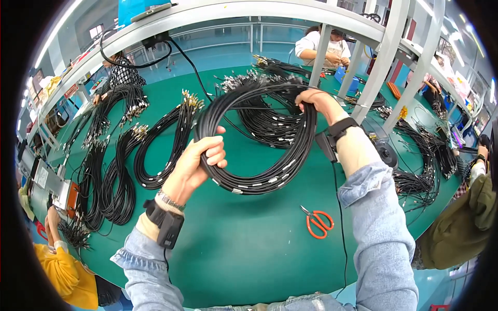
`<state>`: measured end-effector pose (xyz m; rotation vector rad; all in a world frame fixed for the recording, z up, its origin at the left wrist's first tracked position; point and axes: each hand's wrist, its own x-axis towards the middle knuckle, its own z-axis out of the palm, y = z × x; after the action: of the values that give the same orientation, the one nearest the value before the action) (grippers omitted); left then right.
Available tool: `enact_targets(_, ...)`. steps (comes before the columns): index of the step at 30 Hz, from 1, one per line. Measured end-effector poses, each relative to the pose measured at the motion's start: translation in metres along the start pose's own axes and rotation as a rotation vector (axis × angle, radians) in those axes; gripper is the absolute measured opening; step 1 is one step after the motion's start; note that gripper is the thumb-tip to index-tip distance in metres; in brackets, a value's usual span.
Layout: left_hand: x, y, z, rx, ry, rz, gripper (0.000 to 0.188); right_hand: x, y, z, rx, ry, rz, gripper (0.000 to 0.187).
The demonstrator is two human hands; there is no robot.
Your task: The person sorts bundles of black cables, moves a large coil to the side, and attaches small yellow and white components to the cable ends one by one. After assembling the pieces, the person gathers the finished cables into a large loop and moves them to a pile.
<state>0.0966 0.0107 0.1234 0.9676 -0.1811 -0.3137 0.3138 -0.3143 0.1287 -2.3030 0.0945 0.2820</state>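
Observation:
Between my hands a thick coil of black cables [259,182] is raised over the green table [238,249]. White sleeves or labels dot its lower curve. My left hand [202,158] wraps its fingers round the coil's left side. At the upper right, my right hand [317,102] closes on the coil where the cables bunch together; part of its fingers is hidden behind them. The loose cable ends at the top are blurred. Just behind, another bundle of black cables [267,122] lies on the table.
Red-handled scissors [320,224] lie at the right front. Several cable bundles [122,179] spread along the left, with more cables [423,160] at the right. A white metal frame [381,65] crosses the table. Co-workers sit around it, one in a yellow sleeve [62,272] at the left.

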Motion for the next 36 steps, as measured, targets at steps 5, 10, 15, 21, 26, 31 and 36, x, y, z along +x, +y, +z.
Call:
enact_targets(5, -0.012, 0.0, -0.002, 0.007, 0.011, -0.09, 0.023, -0.061, 0.011, -0.001, 0.45, 0.066, -0.044, 0.019)
enact_targets(10, -0.063, 0.021, -0.022, 0.17, -0.14, -0.151, 0.029, -0.148, 0.022, 0.028, 0.82, 0.007, -0.163, 0.012)
enact_targets(15, -0.124, 0.019, -0.068, 0.308, -0.267, -0.194, 0.04, -0.245, 0.052, 0.079, 1.05, -0.21, -0.074, 0.017)
enact_targets(21, -0.189, 0.013, -0.108, 0.389, -0.185, -0.369, 0.046, -0.298, 0.076, 0.149, 1.187, -0.437, 0.129, 0.013)
enact_targets(26, -0.2, -0.005, -0.14, 0.417, 0.079, -0.338, 0.048, -0.292, 0.088, 0.197, 1.164, -0.546, 0.301, 0.011)
enact_targets(31, -0.183, -0.017, -0.165, 0.75, 0.267, -0.463, 0.058, -0.287, 0.083, 0.214, 1.137, -0.529, 0.34, 0.012)
enact_targets(36, -0.129, -0.023, -0.136, 1.232, 0.284, -0.367, 0.042, -0.288, 0.076, 0.216, 1.132, -0.527, 0.353, 0.013)
